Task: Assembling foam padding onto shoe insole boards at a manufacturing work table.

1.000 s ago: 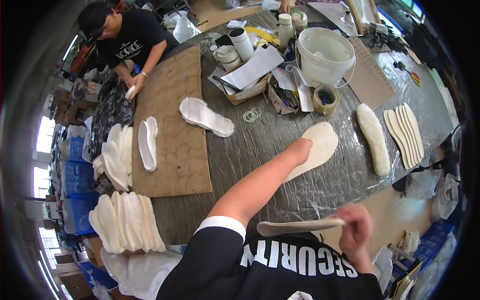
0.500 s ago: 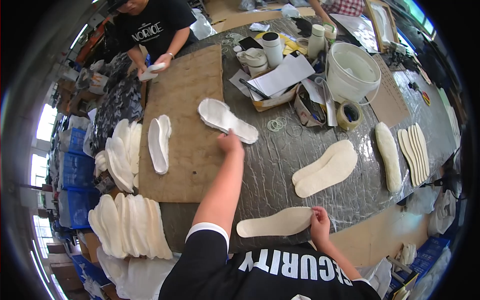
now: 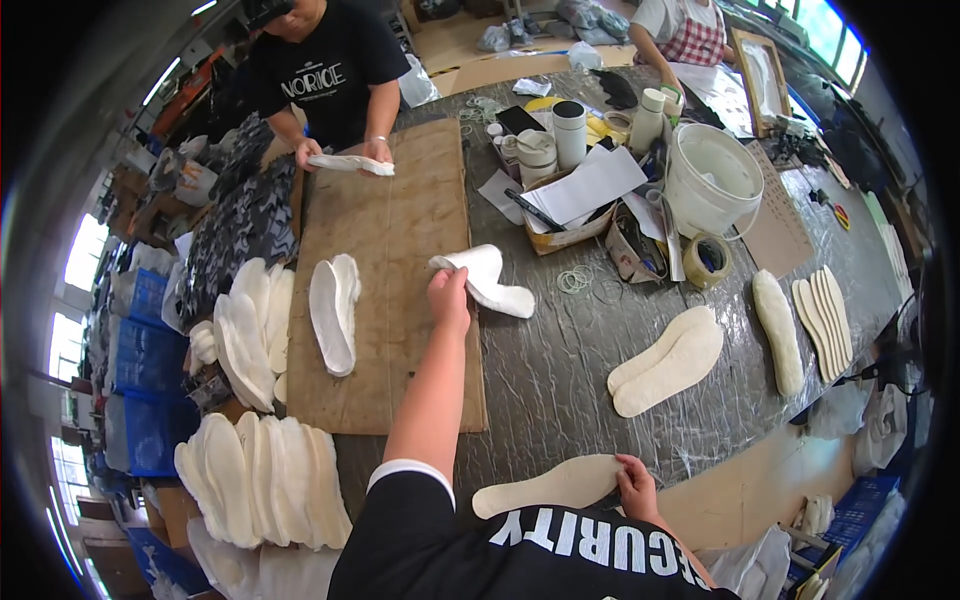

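Out ahead, at the right edge of the brown board (image 3: 400, 220), my left hand (image 3: 449, 298) is closed on a white fleecy insole (image 3: 490, 282). That insole is bent, its free end lying over the dark table. Close to my body, my right hand (image 3: 638, 487) pinches one end of a flat cream insole (image 3: 545, 487) at the table's near edge. A pair of overlapping cream insoles (image 3: 668, 362) lies beyond my right hand. To the left of my left hand, another white fleecy insole (image 3: 334, 315) rests on the board.
Stacked insoles (image 3: 262, 480) stand at the near left, with more insoles (image 3: 250, 330) behind. A white bucket (image 3: 712, 180), tape roll (image 3: 706, 260) and paper-filled box (image 3: 570, 215) occupy the far middle. Thick insole (image 3: 778, 335) and fanned insoles (image 3: 822, 325) lie right. A co-worker (image 3: 330, 80) holds an insole opposite.
My left hand has shifted along the white insole to its left end and lifted it, so it now bends. The co-worker has turned their insole sideways. The whole view has shifted slightly.
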{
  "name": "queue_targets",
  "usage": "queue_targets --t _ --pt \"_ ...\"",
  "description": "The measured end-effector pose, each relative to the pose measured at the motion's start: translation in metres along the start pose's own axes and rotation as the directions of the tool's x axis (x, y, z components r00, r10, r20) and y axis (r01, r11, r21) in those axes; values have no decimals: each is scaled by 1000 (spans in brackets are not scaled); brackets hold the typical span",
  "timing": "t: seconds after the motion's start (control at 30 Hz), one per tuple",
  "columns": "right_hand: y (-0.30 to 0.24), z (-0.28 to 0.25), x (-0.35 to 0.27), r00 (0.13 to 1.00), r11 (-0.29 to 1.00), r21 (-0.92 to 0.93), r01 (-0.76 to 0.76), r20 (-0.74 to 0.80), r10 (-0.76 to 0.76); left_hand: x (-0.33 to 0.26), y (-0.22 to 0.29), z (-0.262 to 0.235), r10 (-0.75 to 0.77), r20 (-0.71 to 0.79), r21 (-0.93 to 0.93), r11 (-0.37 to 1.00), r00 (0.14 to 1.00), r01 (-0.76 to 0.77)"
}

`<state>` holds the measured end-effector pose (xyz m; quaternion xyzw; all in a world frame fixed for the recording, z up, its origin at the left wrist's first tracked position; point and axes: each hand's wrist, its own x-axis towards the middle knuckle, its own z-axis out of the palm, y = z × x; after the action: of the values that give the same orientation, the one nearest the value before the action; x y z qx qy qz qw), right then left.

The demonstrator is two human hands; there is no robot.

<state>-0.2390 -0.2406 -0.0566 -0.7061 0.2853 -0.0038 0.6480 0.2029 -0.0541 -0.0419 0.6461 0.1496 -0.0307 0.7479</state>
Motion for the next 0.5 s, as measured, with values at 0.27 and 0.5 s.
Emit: queue_targets --t 0.27,0.5 --pt "10 -17 -9 977 940 294 -175 170 129 -156 90 -51 -139 737 275 956 661 -106" --pt "46 -38 -35 964 952 253 -171 242 109 -198 35 -21 -584 792 592 660 178 -463"
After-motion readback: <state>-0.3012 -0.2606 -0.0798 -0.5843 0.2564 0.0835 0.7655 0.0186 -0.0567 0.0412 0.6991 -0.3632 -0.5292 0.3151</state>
